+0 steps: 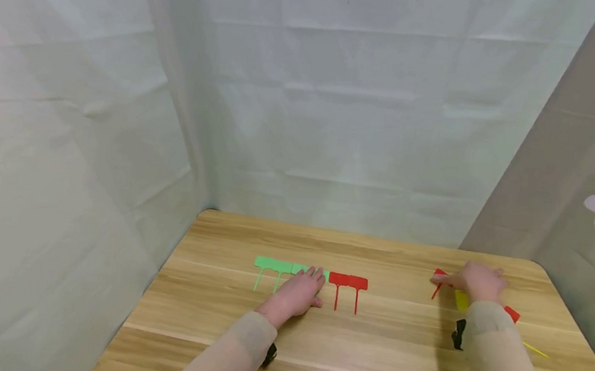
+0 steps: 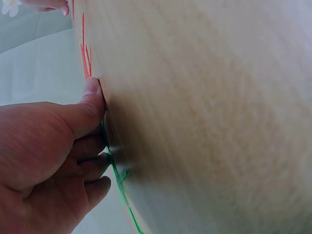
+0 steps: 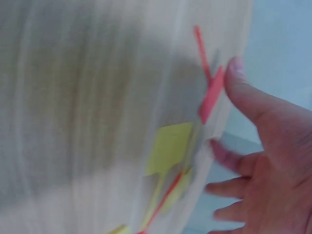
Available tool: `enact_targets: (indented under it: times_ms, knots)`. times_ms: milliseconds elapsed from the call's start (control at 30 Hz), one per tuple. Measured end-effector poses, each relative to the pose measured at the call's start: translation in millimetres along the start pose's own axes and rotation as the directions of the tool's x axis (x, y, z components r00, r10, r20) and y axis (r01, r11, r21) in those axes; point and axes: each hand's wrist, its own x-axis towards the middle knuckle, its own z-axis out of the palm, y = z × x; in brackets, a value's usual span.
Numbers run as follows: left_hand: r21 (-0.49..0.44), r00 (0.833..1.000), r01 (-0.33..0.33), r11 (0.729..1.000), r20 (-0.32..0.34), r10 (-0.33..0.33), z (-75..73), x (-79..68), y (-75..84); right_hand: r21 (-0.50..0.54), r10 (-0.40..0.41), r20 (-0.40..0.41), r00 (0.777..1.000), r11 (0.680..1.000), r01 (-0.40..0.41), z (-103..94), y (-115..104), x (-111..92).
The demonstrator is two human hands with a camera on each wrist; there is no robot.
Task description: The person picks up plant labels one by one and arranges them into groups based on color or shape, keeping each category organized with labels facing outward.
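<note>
Reaching over the right of the head view, the right hand point(image 1: 481, 285) has its thumb at a red tag point(image 1: 440, 271) on the wooden table point(image 1: 377, 360); its thumb and fingers stand apart, and blur leaves contact unclear. A yellow tag point(image 1: 461, 300) lies just beside it. Near the lower centre, the left hand point(image 1: 297, 292) rests its extended fingers over the row of green tags point(image 1: 273, 265), beside the paired red tags point(image 1: 348, 281), clamping nothing.

The red tag looks like thin plastic: probably very light, its plate fairly stiff, its narrow stem bendy. Lying low, it may skid under a fingertip. The plate's edges seem the best hold, pinched between thumb and forefinger; the stem would likely let it twist.
</note>
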Motion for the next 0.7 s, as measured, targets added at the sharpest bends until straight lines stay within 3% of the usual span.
enact_targets:
  times_ms: [167, 467, 700]
  knots:
    - [-0.002, 1.0, 0.007, 1.0, 0.002, -0.007, 1.6, 0.8, -1.2, -0.034, 0.042, 0.068, 0.997, 0.999, -0.04, -2.0, -18, -5]
    - [-0.01, 1.0, 0.017, 1.0, 0.002, -0.017, 3.3, 4.5, -1.0, -0.08, -0.02, -0.052, 0.998, 0.997, 0.016, 9.6, -25, -1]
    - [-0.006, 1.0, 0.008, 1.0, -0.004, -0.008, 3.3, 3.1, 0.7, -0.064, -0.055, -0.078, 0.995, 0.997, 0.05, 17.0, -18, 6]
